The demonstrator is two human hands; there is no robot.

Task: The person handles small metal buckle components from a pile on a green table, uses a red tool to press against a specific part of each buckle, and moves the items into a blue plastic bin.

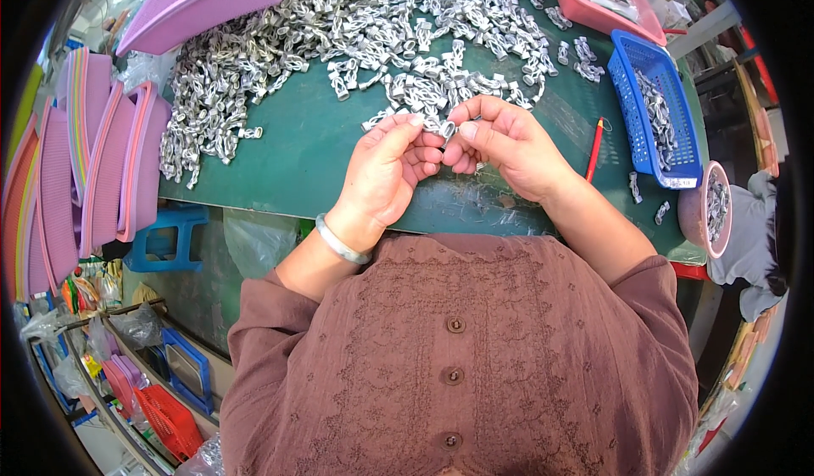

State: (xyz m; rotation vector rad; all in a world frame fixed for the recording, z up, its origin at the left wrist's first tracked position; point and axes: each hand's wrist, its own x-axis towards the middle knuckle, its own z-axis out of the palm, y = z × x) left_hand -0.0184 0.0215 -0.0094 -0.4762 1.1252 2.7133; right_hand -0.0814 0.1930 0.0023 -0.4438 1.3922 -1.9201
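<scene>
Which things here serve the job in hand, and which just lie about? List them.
Job, seemingly: metal piece, held by left hand and right hand; pile of similar pieces; blue basket and pink bowl, both holding such pieces.
Lying about, probably: red pen; stool; stacked purple bins.

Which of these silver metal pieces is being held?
The silver piece at the fingertips of the left hand and right hand; the others lie loose on the green table or in containers like the blue basket.

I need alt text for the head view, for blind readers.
A person's left hand and right hand hold a small silvery piece over a green table. A heap of similar pieces lies beyond; a blue basket holds more at right.
</scene>
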